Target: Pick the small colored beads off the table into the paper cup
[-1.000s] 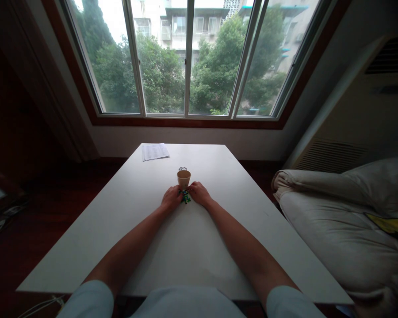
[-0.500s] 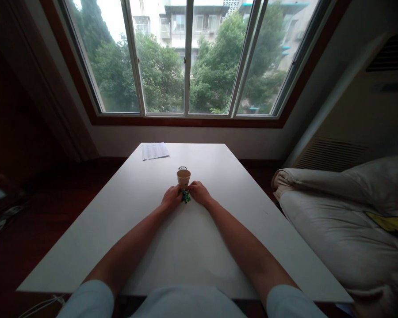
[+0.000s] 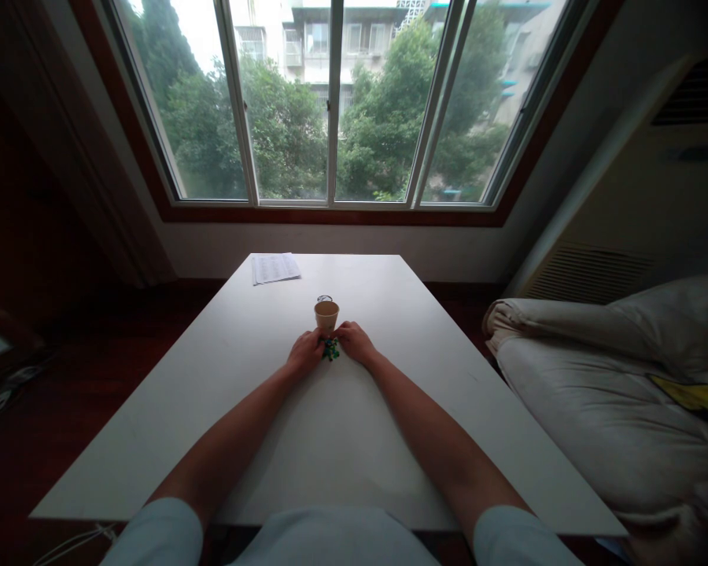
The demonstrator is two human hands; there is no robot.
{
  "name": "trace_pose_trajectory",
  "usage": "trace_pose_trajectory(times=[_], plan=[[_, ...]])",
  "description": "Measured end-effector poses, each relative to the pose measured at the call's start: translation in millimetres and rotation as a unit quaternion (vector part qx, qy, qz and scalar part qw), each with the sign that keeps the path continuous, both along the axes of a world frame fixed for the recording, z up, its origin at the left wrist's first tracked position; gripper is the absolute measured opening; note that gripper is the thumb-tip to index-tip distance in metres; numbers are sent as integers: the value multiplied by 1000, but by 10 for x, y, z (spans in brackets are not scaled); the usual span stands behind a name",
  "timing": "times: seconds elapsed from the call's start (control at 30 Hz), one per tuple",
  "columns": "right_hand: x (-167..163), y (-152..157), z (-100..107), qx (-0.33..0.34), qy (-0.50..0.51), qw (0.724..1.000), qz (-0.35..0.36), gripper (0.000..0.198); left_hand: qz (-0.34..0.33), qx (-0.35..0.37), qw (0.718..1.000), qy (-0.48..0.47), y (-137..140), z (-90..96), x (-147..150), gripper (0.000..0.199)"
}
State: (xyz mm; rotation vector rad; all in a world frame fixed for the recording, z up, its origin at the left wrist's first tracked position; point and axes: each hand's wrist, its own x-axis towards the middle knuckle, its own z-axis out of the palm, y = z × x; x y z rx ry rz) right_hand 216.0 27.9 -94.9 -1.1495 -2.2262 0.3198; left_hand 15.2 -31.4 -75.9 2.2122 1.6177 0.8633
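A light brown paper cup stands upright on the white table, its mouth facing up. Just on the near side of it lies a small heap of green, blue and yellow bead-like pieces. My left hand is at the left of the heap, fingers drawn together near the base of the cup. From the right, my right hand meets it with fingers also pinched, fingertips nearly touching the left ones. Whatever is between the fingertips is too small to make out.
Behind the cup lies a thin dark loop. Sheets of printed paper rest at the table's far left corner. A padded beige seat or folded bedding is to the right of the table, and a window is beyond it.
Hardly anything differs. Both hands stay in place by the heap, with only slight finger movement, and the cup has not moved.
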Motion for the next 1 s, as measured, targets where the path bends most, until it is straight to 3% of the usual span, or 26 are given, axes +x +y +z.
trace_pose_trajectory(times=[0.4, 0.67, 1.0], plan=[[8, 15, -22, 0, 2, 1000, -7, 32, -13, -2, 1000, -11, -10, 18, 22, 28], [43, 34, 9, -18, -19, 995, -92, 29, 43, 4, 999, -1, -20, 53, 30, 25], [33, 12, 24, -30, -10, 999, -41, 30, 8, 2, 1000, 19, -32, 76, 35, 22]])
